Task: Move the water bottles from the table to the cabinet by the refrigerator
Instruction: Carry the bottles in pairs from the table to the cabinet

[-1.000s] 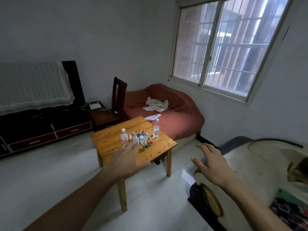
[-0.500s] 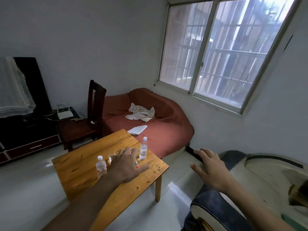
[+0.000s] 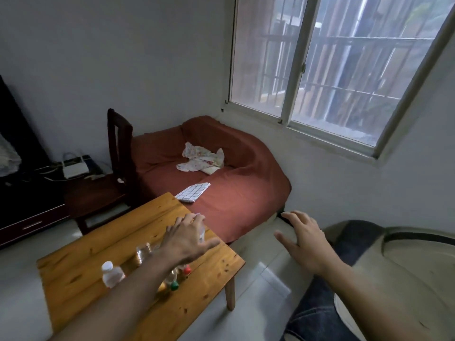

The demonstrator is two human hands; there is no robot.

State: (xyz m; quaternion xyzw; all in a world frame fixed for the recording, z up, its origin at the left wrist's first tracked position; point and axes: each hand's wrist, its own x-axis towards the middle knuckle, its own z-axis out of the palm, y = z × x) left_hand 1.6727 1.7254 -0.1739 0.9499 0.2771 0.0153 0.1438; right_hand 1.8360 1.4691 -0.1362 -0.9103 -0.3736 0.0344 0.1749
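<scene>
Several small clear water bottles stand and lie on a low wooden table. One upright bottle with a white cap stands at the left. Bottles with a red cap and a green cap lie under my forearm. My left hand reaches over the table with fingers spread, right in front of another upright bottle that it mostly hides. Whether it touches that bottle I cannot tell. My right hand hovers open off the table's right side, holding nothing.
A red-covered sofa with a crumpled cloth and a folded checked towel lies behind the table. A dark wooden chair stands at its left, next to a dark TV cabinet. A cushioned seat is at my right.
I have come closer to the table and the view turned right. My left hand moved forward past the lying bottles to the far upright bottle. My right hand stayed open beside the table.
</scene>
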